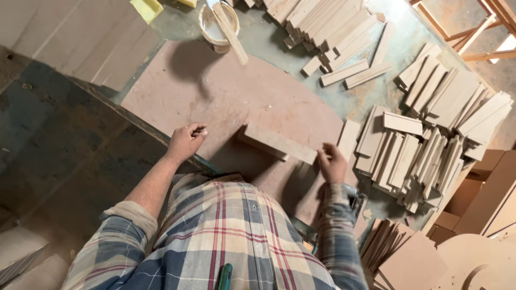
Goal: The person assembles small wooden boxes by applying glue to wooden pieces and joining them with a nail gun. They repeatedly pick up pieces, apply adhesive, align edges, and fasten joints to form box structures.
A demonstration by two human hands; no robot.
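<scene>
My right hand [332, 162] grips the right end of a long flat wooden strip [277, 143] that stands on its edge over a brown board [215, 91] on the workbench. My left hand [186, 140] rests near the board's front left edge with its fingers curled shut; I cannot tell whether anything small is in it. My plaid shirt fills the lower middle of the view, and a green pen sticks out of its pocket.
Heaps of short pale wooden strips [424, 145] lie to the right and at the back [333, 32]. A round tub [217, 24] with a stick in it stands at the board's far edge. Brown board offcuts [414, 263] lie at the lower right. Dark floor lies to the left.
</scene>
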